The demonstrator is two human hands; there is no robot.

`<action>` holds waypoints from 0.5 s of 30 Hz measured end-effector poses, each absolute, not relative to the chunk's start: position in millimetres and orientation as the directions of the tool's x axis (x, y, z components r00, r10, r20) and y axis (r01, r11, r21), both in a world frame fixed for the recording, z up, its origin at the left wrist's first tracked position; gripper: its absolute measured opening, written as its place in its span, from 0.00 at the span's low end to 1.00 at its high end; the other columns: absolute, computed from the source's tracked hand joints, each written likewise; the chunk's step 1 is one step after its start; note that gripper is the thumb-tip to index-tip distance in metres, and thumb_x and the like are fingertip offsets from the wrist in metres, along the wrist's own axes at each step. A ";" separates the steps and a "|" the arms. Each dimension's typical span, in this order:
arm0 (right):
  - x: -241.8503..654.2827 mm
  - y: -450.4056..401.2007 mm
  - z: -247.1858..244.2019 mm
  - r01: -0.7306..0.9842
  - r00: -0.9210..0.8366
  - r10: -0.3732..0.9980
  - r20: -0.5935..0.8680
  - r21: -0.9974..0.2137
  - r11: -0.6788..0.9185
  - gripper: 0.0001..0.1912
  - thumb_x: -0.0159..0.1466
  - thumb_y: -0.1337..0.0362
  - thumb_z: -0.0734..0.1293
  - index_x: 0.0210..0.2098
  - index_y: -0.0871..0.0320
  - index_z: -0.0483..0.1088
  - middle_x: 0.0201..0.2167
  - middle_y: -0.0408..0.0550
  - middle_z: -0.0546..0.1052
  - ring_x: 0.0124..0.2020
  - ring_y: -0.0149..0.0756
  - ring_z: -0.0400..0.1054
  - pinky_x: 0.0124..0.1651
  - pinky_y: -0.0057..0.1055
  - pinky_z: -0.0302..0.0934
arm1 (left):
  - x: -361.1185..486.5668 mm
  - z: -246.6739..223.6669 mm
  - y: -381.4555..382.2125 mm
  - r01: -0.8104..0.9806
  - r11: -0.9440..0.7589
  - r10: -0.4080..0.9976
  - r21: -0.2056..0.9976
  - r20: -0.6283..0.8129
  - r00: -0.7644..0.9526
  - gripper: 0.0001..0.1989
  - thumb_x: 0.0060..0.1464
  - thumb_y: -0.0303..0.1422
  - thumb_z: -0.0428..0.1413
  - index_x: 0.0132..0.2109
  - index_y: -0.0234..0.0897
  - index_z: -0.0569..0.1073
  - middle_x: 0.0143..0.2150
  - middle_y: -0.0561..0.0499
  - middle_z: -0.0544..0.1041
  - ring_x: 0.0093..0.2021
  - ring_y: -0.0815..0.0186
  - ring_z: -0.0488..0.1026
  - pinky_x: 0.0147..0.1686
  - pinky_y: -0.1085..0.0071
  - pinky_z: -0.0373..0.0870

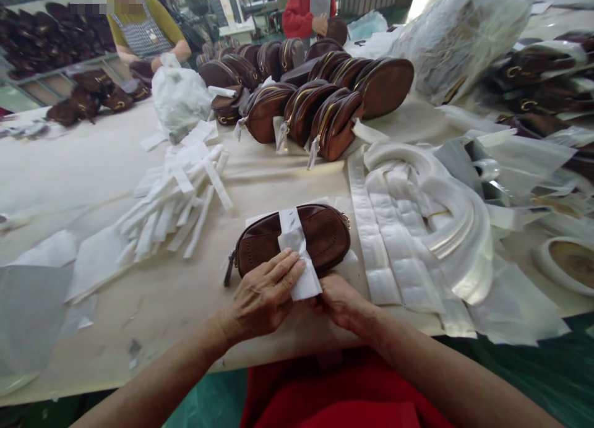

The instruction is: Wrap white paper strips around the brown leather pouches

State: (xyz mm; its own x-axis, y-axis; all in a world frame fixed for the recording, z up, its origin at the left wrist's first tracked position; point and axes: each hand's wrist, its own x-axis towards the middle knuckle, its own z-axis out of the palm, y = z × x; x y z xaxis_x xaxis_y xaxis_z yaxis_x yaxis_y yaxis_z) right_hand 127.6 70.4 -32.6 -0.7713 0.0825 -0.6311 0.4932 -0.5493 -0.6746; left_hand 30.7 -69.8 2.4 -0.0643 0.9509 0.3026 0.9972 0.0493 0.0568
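Observation:
A small dark brown oval bag (325, 233) lies near the table's front edge, its zipper pull hanging at the left. Across its middle runs a white paper strip (291, 227), whose loose end hangs over the near side. My left hand (266, 289) rests on the bag's front with fingers laid flat, pressing the strip. At the bag's near right edge, my right hand (341, 299) is closed with its fingers curled around the lower edge; the fingertips are partly hidden beneath the bag.
White paper strips (174, 199) are piled at the left. Clear plastic sleeves (399, 242) and a foam coil (468, 230) lie at the right. Several brown bags (266, 115) stand behind. A plastic-wrapped bundle (464, 38) is at back right. Two people (148, 32) work across the table.

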 end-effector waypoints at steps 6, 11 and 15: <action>133.3 84.6 -19.0 0.568 -0.748 0.080 -0.658 -0.698 -0.436 0.07 0.48 0.66 0.62 0.15 0.60 0.63 0.11 0.40 0.64 0.14 0.25 0.57 0.17 0.22 0.47 | 31.8 -12.8 -68.6 0.993 0.102 0.909 -0.050 0.411 -0.073 0.18 0.59 0.22 0.45 0.56 0.29 0.67 0.55 0.40 0.71 0.58 0.56 0.66 0.53 0.62 0.71; 169.4 102.1 -32.6 0.371 -0.881 0.348 -0.321 -0.925 0.085 0.06 0.56 0.64 0.63 0.27 0.59 0.70 0.22 0.45 0.73 0.22 0.31 0.65 0.25 0.26 0.60 | 36.2 -18.4 -67.5 0.989 0.141 0.881 -0.040 0.460 -0.107 0.19 0.59 0.20 0.44 0.55 0.29 0.67 0.54 0.40 0.72 0.59 0.56 0.66 0.51 0.63 0.72; 198.9 107.9 -53.3 -0.008 -0.913 0.301 0.277 -0.747 0.665 0.14 0.61 0.71 0.58 0.44 0.60 0.70 0.36 0.53 0.75 0.35 0.37 0.70 0.38 0.32 0.67 | 39.5 -21.8 -67.6 0.988 0.152 0.874 -0.027 0.470 -0.122 0.19 0.59 0.21 0.44 0.55 0.29 0.67 0.54 0.39 0.72 0.59 0.55 0.65 0.50 0.62 0.72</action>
State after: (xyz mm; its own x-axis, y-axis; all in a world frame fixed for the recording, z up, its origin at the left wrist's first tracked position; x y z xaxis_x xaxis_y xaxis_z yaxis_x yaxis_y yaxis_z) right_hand 198.9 107.9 -53.3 -0.9127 0.3006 0.2768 -0.0077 0.6646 -0.7471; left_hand 39.5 -67.6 -21.8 -0.1220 0.8744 0.4697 0.9879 0.1525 -0.0273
